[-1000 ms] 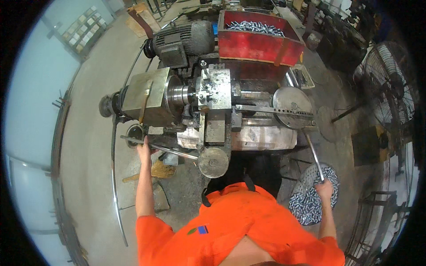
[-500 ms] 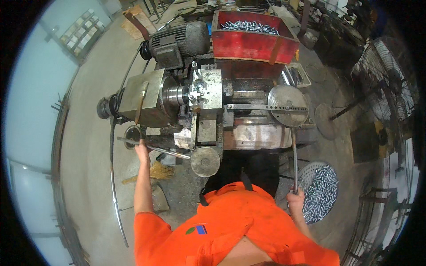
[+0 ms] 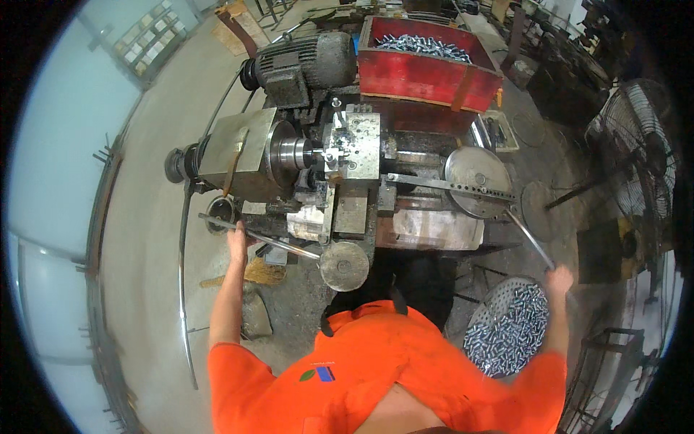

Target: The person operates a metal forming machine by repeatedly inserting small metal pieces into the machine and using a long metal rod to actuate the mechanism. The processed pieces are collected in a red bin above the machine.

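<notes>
My left hand (image 3: 237, 242) is closed around a long metal lever (image 3: 278, 244) that ends at a round disc (image 3: 344, 266) on the front of a small lathe. Out to the right, my right hand (image 3: 558, 280) grips the end of a second lever (image 3: 530, 239), which slants down from a larger disc (image 3: 477, 182). A flat bar with holes (image 3: 434, 184) joins this disc to the slide. Between the two levers are the spindle chuck (image 3: 290, 153) and the metal tool block (image 3: 361, 145); a small gap shows between them.
Behind the lathe are an electric motor (image 3: 307, 69) and a red box (image 3: 426, 76) of small metal parts. A perforated basket (image 3: 477, 318) of similar parts stands below my right arm. A fan (image 3: 636, 137) is at right, a straw broom (image 3: 264, 272) at lower left.
My right hand has swung its lever outward to the right, turning the large disc. The tool block has shifted away from the chuck. My left hand keeps its grip. The whole view has shifted slightly.
</notes>
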The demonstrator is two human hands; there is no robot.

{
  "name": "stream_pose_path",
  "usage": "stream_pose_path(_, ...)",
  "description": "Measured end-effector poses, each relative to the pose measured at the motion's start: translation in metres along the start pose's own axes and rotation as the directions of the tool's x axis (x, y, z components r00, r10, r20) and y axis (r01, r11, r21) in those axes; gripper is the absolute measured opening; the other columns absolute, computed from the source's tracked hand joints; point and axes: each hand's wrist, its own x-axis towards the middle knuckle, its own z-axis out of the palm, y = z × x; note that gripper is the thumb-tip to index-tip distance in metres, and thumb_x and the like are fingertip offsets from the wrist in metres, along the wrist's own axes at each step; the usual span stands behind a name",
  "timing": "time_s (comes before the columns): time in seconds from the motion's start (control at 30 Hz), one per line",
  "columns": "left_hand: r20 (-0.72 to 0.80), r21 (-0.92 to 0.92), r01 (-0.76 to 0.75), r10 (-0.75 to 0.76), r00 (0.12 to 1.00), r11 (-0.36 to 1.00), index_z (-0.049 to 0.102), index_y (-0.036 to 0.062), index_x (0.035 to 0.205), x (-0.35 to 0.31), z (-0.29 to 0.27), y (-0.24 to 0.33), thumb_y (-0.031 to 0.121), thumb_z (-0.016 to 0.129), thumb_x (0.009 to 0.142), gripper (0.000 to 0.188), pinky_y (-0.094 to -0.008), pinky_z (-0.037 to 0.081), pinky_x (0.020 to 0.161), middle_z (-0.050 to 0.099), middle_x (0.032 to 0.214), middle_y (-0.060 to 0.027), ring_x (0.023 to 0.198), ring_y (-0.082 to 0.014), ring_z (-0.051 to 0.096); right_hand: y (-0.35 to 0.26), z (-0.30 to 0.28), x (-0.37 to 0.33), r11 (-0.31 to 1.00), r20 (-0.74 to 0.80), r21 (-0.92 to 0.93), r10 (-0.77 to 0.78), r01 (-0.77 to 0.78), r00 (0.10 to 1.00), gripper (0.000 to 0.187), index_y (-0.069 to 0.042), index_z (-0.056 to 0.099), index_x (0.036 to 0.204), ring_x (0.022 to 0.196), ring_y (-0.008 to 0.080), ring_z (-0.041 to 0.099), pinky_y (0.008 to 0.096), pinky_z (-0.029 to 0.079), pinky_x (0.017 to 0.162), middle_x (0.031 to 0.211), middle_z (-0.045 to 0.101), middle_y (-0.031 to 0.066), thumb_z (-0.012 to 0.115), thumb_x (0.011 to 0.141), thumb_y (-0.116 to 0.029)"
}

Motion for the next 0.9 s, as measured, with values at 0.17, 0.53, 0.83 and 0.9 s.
stream_pose_path(0.17, 0.061, -0.005, 0.005, -0.004, 0.998, 1.000, 0.050, -0.0042, 0.107, -0.001, -0.013, -0.005, 0.033, 0.052, 0.088, 0.042, -0.0370, 0.058, 0.059, 0.060, 0.083, -0.0135, 0.066, -0.0247, 0.063, -0.049, -0.024, 0.057, 0.988, -0.014, 0.047, 0.147, -0.146, 0.989, 0.064, -0.004, 0.047, 0.124, 0.101, 0.0329, 0.055, 0.0423, 0.043, 0.088, 0.111, 0.055, 0.0172, 0.065, 0.065, -0.024)
stream_pose_path(0.53, 0.447, 0.892, -0.445, 0.008, 0.895, -0.076, 0.061, 0.0042, 0.091, 0.001, -0.033, -0.088, 0.050, 0.043, 0.087, 0.050, -0.0452, 0.050, 0.068, 0.065, 0.089, -0.0177, 0.080, -0.0345, 0.063, -0.201, -0.040, -0.136, 0.721, 0.148, 0.692, -0.094, -0.035, 0.984, 0.060, -0.005, 0.055, 0.118, 0.103, 0.0384, 0.054, 0.0409, 0.044, 0.088, 0.112, 0.057, 0.0242, 0.061, 0.060, -0.019)
stream_pose_path(0.83, -0.155, 0.531, 0.224, -0.167, 0.974, 0.817, 0.061, -0.0023, 0.080, -0.024, 0.051, -0.146, 0.045, 0.057, 0.080, 0.047, -0.0446, 0.050, 0.068, 0.064, 0.081, -0.0218, 0.080, -0.0342, 0.065, -0.240, -0.082, -0.137, 0.635, 0.171, 0.773, -0.214, 0.003, 0.962, 0.040, -0.006, 0.068, 0.096, 0.087, 0.0344, 0.062, 0.0381, 0.049, 0.080, 0.090, 0.066, 0.0175, 0.060, 0.059, -0.020)
stream_pose_path(0.9, -0.034, 0.717, 0.116, -0.132, 0.991, 0.687, 0.058, -0.0014, 0.092, -0.017, 0.023, -0.147, 0.042, 0.060, 0.078, 0.045, -0.0453, 0.050, 0.070, 0.064, 0.085, -0.0212, 0.084, -0.0347, 0.064, -0.245, -0.089, -0.134, 0.620, 0.162, 0.783, -0.261, 0.037, 0.952, 0.040, -0.006, 0.068, 0.096, 0.086, 0.0341, 0.062, 0.0379, 0.049, 0.080, 0.090, 0.066, 0.0169, 0.060, 0.059, -0.020)
